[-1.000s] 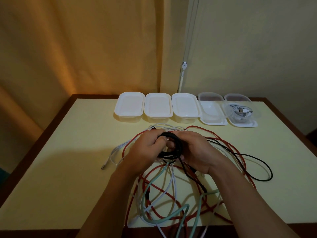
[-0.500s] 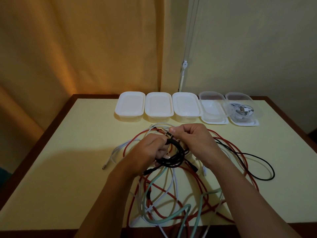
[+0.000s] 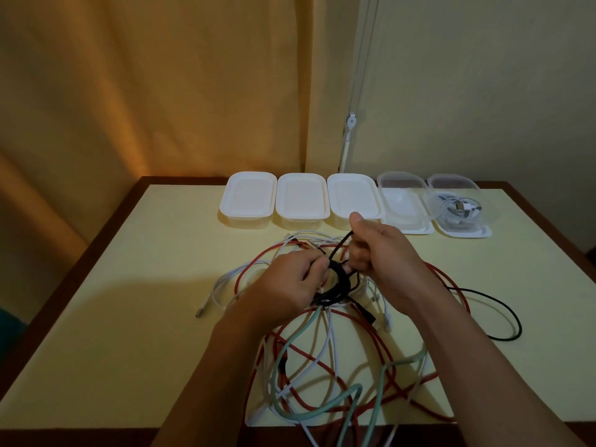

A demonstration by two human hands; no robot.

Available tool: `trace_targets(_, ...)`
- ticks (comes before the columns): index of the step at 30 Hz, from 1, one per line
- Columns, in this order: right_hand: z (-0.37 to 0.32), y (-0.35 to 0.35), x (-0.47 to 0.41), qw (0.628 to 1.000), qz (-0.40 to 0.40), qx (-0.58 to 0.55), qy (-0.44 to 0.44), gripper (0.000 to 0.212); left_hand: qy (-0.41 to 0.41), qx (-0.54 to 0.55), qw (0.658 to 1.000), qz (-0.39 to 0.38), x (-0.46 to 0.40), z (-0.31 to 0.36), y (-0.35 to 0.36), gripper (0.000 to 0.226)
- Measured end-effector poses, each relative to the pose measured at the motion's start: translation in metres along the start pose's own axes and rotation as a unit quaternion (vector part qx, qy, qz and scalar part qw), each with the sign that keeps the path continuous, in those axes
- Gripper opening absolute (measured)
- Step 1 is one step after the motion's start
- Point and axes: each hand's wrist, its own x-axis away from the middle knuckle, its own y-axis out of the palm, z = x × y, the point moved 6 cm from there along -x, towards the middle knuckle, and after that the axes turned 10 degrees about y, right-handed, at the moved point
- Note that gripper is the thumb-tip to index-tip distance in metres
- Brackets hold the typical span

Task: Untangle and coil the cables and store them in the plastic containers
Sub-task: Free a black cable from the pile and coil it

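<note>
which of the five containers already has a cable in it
The rightmost container, clear, holds a coiled white cable. The clear one beside it and the three white ones show none.

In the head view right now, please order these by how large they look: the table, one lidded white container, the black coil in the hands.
1. table
2. left white container
3. black coil, partly hidden by the left hand, so its rank is unsure.

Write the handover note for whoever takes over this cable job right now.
Left hand grips the black cable coil; right hand pinches that cable's free strand, lifted above the coil.
Red, white and green cables lie tangled on the table.
Done: one white cable coiled in the far-right container.
Left: finish the black coil, store it, then the rest. The open container beside it holds no cable; three closed containers wait.
</note>
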Motion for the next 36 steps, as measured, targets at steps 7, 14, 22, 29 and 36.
trace_targets(7,-0.011,-0.007,0.012,0.981,0.069,0.175,-0.05,0.032,-0.052,-0.013,0.992,0.116,0.007,-0.034,-0.014,0.036)
trace_targets(14,0.01,0.021,0.009,0.992,-0.067,0.101,0.019,0.031,-0.16,0.183,0.946,0.215,0.005,-0.039,-0.009,0.035)
trace_targets(22,0.014,0.02,0.011,0.98,0.005,0.198,0.012,0.035,-0.132,0.216,0.945,0.208,0.007,-0.023,-0.011,0.028)
trace_targets(29,0.008,0.027,0.011,0.972,0.016,0.228,-0.052,0.023,-0.094,0.247,0.952,0.157,0.007,-0.024,-0.015,0.023)
trace_targets(36,0.011,0.025,0.009,0.96,0.127,0.239,-0.072,0.026,-0.077,0.237,0.96,0.128,0.005,-0.022,-0.007,0.02)
